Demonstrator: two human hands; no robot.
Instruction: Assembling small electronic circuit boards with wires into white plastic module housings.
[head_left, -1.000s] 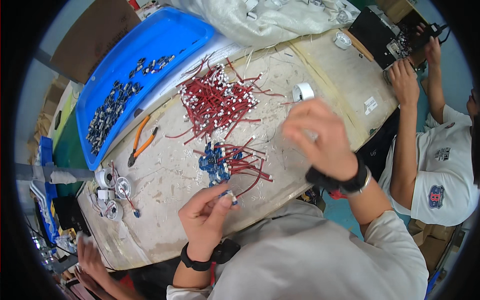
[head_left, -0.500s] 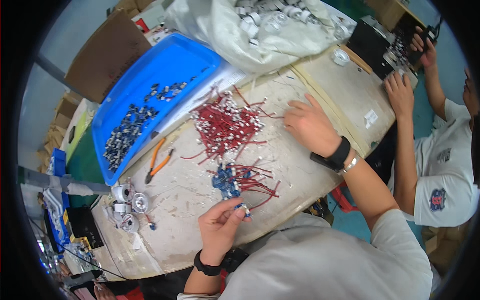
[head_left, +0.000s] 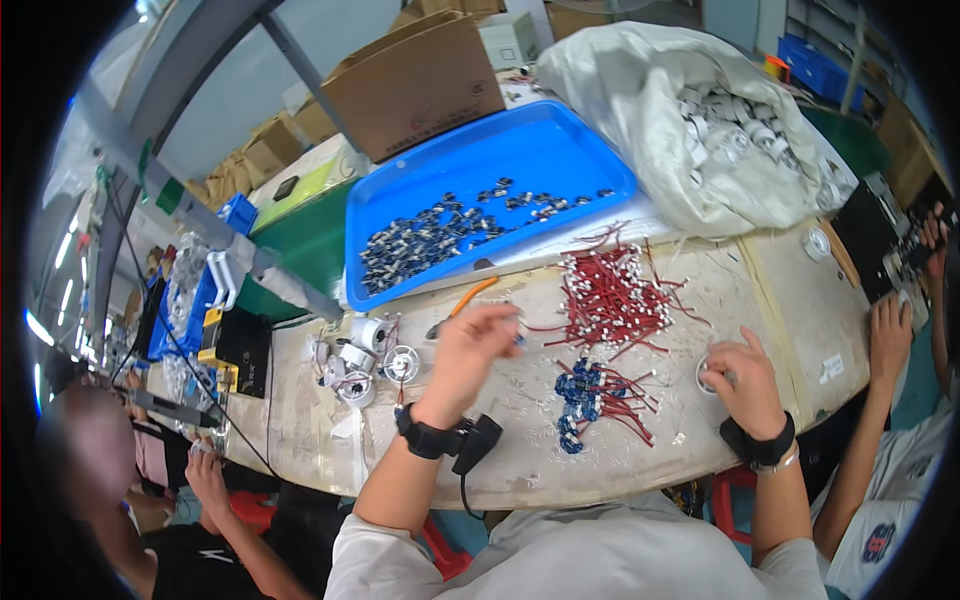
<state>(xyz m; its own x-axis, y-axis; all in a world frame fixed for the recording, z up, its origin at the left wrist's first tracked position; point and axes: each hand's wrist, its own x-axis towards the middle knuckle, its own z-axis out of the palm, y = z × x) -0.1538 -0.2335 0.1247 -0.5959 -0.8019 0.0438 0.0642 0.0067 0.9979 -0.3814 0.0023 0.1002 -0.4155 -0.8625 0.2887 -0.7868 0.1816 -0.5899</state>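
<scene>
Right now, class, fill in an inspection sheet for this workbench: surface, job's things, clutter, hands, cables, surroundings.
Surface: pale worktable, scuffed, scraps scattered.
Job's things: pile of red wires; small cluster of blue parts with red leads; white round part.
Clutter: blue tray of small dark parts; orange-handled pliers; white spools; white sack of white parts.
Hands: left hand raised, fingers pinching a small part; right hand resting on the white round part.
Cables: black cord from left wrist device.
Surroundings: cardboard box; co-workers' hands either side.

red wire pile (head_left: 610, 295) ahead, bare bench (head_left: 800, 300) right, blue tray (head_left: 560, 150) behind
</scene>
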